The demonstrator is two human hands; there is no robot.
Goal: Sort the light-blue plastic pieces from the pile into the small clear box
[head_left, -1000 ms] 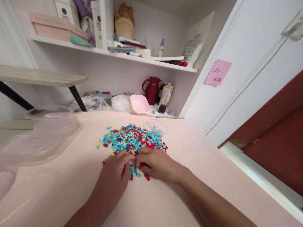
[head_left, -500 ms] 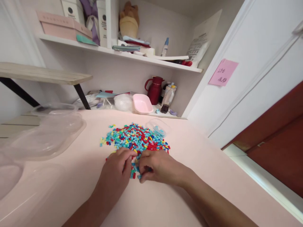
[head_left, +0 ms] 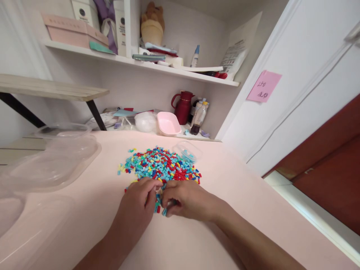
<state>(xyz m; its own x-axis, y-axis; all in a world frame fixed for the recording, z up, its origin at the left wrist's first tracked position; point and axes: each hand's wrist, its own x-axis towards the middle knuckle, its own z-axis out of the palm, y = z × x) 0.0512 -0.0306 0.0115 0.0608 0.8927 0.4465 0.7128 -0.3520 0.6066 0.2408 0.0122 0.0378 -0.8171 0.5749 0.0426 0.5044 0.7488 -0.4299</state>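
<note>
Small plastic building bricks (head_left: 157, 163) in light blue, red, yellow, green and dark blue lie in a loose heap on the pale pink tabletop (head_left: 174, 243). At the heap's near edge, my left hand (head_left: 142, 193) has its fingers curled and thumb close to the index finger; whatever is between them is hidden. Facing it from the right, my right hand (head_left: 185, 198) is bent with thumb and fingertips closed around a light-blue brick (head_left: 164, 212). A few more bricks, red and blue, show in the gap between both hands.
Behind the heap lies a clear plastic dish (head_left: 187, 152) with light-blue pieces. Clear plastic trays (head_left: 53, 165) stand at the left. A pink tub (head_left: 168, 123), a dark red jug (head_left: 183, 107) and bottles (head_left: 199, 118) stand at the back, under a shelf (head_left: 180, 71).
My right hand has shifted slightly left and down, nearer my left hand, and the light-blue brick at its fingertips has turned. My left hand is nearly still. The heap looks the same.
</note>
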